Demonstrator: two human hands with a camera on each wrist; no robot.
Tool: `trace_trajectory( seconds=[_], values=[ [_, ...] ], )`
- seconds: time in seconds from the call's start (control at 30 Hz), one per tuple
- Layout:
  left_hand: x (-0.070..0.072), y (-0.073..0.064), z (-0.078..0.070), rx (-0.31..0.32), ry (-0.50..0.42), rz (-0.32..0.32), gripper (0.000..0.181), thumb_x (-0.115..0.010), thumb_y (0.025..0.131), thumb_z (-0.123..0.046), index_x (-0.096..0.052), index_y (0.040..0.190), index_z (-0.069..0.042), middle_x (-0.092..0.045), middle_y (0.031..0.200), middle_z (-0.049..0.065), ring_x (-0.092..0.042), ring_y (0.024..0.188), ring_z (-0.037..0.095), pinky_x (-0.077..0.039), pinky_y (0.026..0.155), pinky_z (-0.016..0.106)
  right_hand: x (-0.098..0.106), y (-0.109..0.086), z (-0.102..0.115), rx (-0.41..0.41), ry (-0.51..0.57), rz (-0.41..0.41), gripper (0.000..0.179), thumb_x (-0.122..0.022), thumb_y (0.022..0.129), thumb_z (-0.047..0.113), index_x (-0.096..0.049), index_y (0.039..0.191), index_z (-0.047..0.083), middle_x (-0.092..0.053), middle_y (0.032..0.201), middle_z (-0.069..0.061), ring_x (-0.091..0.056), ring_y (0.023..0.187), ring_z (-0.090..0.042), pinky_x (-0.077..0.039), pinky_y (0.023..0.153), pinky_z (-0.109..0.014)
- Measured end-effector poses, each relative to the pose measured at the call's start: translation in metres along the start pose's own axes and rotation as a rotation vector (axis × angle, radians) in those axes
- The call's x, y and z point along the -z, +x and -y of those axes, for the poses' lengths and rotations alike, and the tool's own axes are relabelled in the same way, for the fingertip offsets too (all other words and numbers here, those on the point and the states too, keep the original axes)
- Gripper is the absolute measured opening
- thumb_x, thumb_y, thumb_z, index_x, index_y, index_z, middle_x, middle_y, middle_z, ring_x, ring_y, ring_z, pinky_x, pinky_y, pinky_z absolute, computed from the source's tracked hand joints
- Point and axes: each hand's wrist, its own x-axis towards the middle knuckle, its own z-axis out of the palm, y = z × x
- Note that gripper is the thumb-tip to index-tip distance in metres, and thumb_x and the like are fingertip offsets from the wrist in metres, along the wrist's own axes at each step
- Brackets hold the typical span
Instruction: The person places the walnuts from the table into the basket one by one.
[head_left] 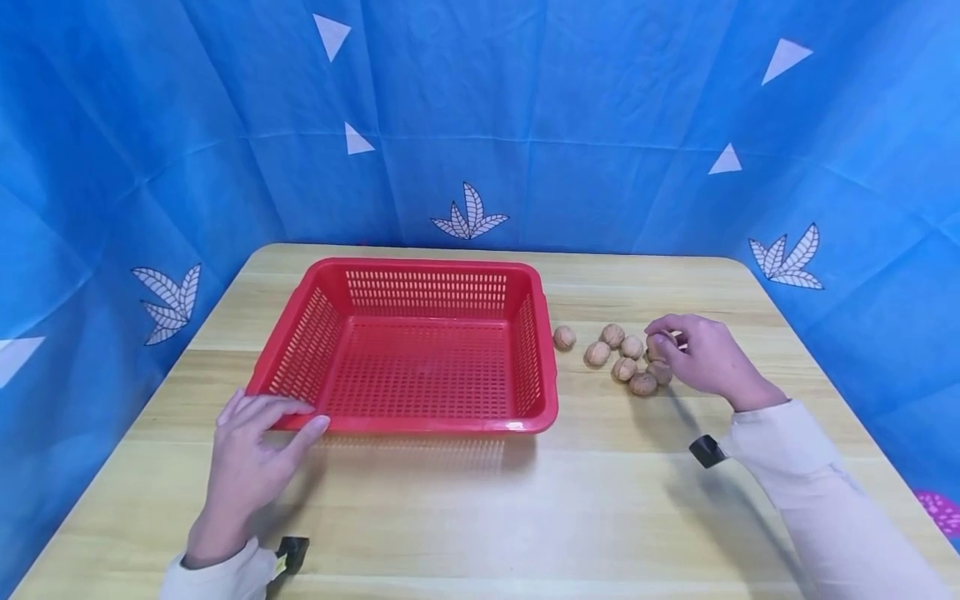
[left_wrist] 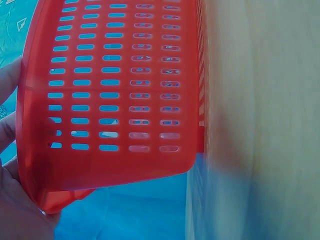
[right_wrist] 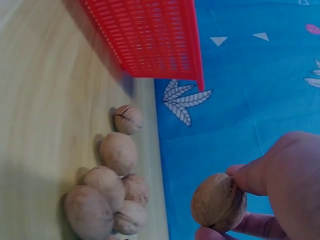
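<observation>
A red plastic basket (head_left: 431, 425) with slotted walls stands on the table, with nothing inside it. My left hand (head_left: 251, 454) holds its near left corner, thumb and fingers at the rim; the left wrist view shows the slotted wall (left_wrist: 120, 165) close up. Over on the right, my right hand (head_left: 705, 354) pinches a walnut (right_wrist: 219, 202) between thumb and fingers, raised over the other walnuts. Several loose walnuts (head_left: 597, 354) lie in a cluster between that hand and the basket. One walnut (head_left: 564, 337) sits apart, close beside the basket's right wall.
The pale wooden table (head_left: 450, 533) has rounded far corners. A blue curtain (head_left: 600, 100) with white triangles and leaf prints hangs behind and around it. Bare tabletop stretches in front of the basket.
</observation>
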Motion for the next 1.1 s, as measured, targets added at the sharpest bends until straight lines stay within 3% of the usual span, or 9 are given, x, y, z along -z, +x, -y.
trace_trajectory(
  seconds=[0.4,0.7,1.1],
  values=[
    [0.000,0.000,0.000,0.011,-0.009,0.003,0.028,-0.085,0.071,-0.018,-0.071,0.089,-0.002,-0.070,0.090,0.015,-0.057,0.091,0.029,-0.024,0.104,0.060,0.007,0.023,0.013,-0.005,0.008,0.020,0.019,-0.060,0.093,0.012,-0.067,0.108,0.002,-0.068,0.097,-0.016,-0.066,0.087,-0.037,-0.051,0.075,-0.052],
    [-0.001,0.000,0.001,-0.017,-0.012,-0.022,0.027,-0.085,0.069,-0.016,-0.072,0.088,-0.003,-0.070,0.088,0.013,-0.056,0.089,0.025,-0.025,0.103,0.058,0.003,0.042,0.031,-0.021,0.060,0.043,0.026,-0.061,0.094,0.014,-0.062,0.115,-0.001,-0.065,0.100,-0.017,-0.064,0.093,-0.037,-0.050,0.079,-0.050],
    [-0.002,-0.001,0.001,-0.003,-0.006,-0.024,0.027,-0.085,0.070,-0.019,-0.072,0.087,-0.003,-0.070,0.088,0.013,-0.056,0.088,0.024,-0.025,0.102,0.059,-0.006,0.061,0.048,-0.058,0.151,0.067,0.029,-0.062,0.093,0.015,-0.058,0.116,-0.003,-0.064,0.104,-0.016,-0.064,0.095,-0.033,-0.051,0.085,-0.047]
  ],
)
